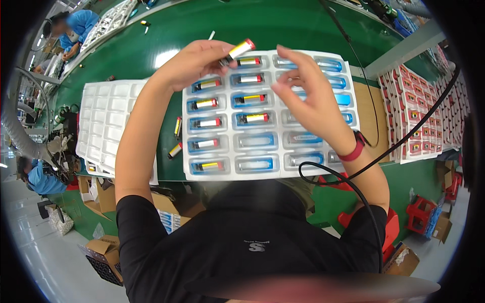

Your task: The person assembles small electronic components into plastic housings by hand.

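Note:
My left hand point(202, 58) pinches a small cylinder point(241, 48) with a red end, a yellow-and-white label and a black end, tilted above the far edge of a white compartment tray point(230, 132). Over the right half of that tray hovers my right hand point(309, 98), fingers apart and curved, holding nothing. Similar labelled cylinders point(204, 103) lie in the left column and the far part of the second column. Other compartments show clear-and-blue pieces point(255, 140) without a cylinder. Part of the right columns is hidden under my right hand.
Two loose cylinders point(175, 150) lie on the green table left of the tray. Stacked white trays point(103, 121) stand further left; filled trays point(417, 111) are piled at right. A black cable point(404, 134) crosses near my right forearm. Co-workers in blue point(81, 22) sit at left.

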The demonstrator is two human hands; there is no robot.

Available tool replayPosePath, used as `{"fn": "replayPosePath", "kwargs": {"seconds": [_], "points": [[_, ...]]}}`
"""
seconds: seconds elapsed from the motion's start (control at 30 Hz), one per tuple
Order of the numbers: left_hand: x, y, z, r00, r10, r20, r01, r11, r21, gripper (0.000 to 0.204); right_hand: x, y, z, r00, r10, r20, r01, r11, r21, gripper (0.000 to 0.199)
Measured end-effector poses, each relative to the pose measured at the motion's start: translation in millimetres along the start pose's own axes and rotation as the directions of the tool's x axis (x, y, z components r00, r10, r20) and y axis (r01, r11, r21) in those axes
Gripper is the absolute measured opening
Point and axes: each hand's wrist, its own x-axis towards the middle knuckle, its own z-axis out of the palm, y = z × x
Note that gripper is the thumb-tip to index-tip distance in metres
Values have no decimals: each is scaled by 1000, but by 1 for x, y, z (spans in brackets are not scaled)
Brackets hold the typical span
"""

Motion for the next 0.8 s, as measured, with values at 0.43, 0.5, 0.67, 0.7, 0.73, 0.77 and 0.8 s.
{"fn": "replayPosePath", "kwargs": {"seconds": [0.43, 0.5, 0.67, 0.7, 0.73, 0.77, 0.8], "points": [[-64, -17, 99, 909, 409, -85, -350, 858, 377, 45, -8, 1, 0, 895, 413, 167, -422, 663, 619, 19], [-64, -19, 98, 857, 513, -48, -356, 657, 665, 52, -11, -1, 0, 896, 414, 162, -420, 668, 614, 19], [-63, -30, 113, 834, 543, -97, -300, 595, 745, 39, -27, 7, -8, 899, 417, 134, -414, 706, 575, 19], [-66, -29, 120, 858, 491, -147, -220, 612, 759, 34, -31, 10, -12, 893, 431, 131, -423, 700, 576, 19], [-72, -27, 128, 891, 442, -107, -213, 613, 761, 30, -33, 11, -18, 896, 428, 119, -421, 731, 537, 19], [-73, -32, 130, 894, 437, -103, -214, 617, 758, 30, -35, 13, -24, 899, 424, 107, -418, 761, 496, 18], [-74, -40, 130, 914, 396, 88, -288, 481, 828, 32, -37, 18, -28, 903, 416, 108, -408, 753, 516, 18]]}}
